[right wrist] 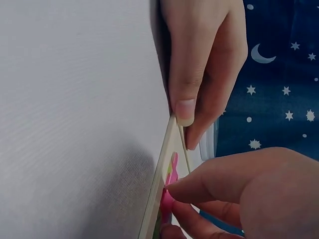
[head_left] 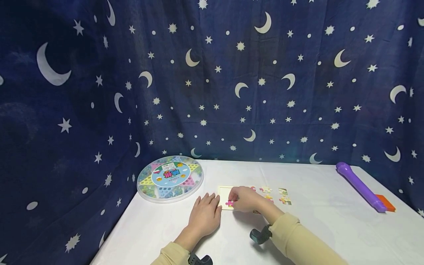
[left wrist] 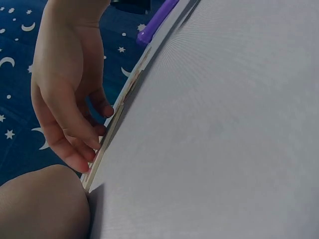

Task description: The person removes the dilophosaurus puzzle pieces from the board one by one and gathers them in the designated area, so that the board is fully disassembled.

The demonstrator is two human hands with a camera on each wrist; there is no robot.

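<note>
A small pale wooden puzzle tray [head_left: 225,187] lies on the white table. In its lower left part sits a pink jigsaw piece [head_left: 229,203], which my right hand [head_left: 246,199] pinches from above with bent fingers. The right wrist view shows thumb and fingertips right at this pink piece [right wrist: 173,172], inside the raised rim [right wrist: 158,179]. My left hand [head_left: 206,215] rests palm down at the tray's left side, its thumb [right wrist: 185,110] against the tray's corner. The right hand hides much of the tray.
Several loose jigsaw pieces [head_left: 285,200] lie to the right of the tray. A round, clear-cased Chinese checkers set [head_left: 170,176] stands at the back left. On the right, a purple stick [head_left: 361,187] lies beside an orange object [head_left: 386,203]. A star-patterned curtain [head_left: 232,73] hangs behind the table.
</note>
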